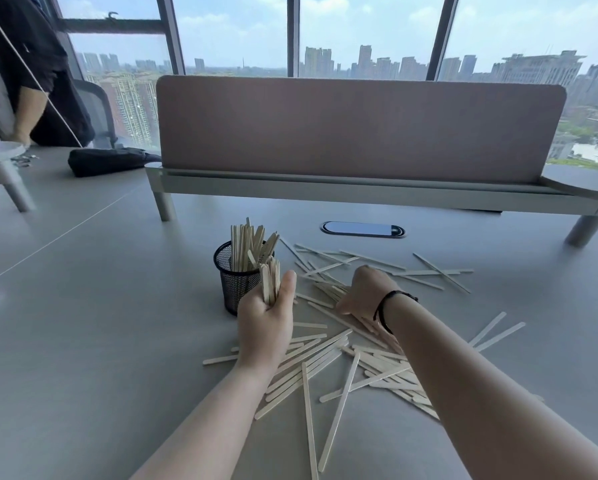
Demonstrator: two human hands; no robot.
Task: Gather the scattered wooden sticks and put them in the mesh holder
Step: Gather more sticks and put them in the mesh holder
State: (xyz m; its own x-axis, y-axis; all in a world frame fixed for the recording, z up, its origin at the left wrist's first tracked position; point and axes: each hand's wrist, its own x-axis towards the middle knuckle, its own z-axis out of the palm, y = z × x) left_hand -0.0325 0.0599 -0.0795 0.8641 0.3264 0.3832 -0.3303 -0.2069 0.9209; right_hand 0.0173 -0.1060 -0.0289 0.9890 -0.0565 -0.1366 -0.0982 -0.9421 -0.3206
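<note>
I observe the left hand (265, 320) raised just in front of the black wire-mesh cylindrical holder (236, 277), fingers and thumb curled round a small upright bundle of pale flat wooden sticks (270, 283). The bundle's upper ends stand beside the holder's near rim, not inside it. The holder stands upright on the grey matt table (82, 323) and already carries a good number of the same sticks (247, 249), standing on end and fanning out above its rim.

I note the right hand (368, 296) lying low over the loose pile of scattered wooden sticks (328, 358), back of the hand toward the camera, a thin black band (384, 308) around the wrist. Its fingers are bent down into the sticks; I cannot tell whether they pinch any or merely press on them.

The scattered sticks lie flat and crossed over one another, from just right of the holder to well out on the right, with the densest heap beneath both forearms.

Behind the work area I record a dusty-pink fabric desk divider (359, 126) on a pale raised shelf, an oval cable port (362, 229) in the tabletop, and a black pouch (108, 161) at far left.
</note>
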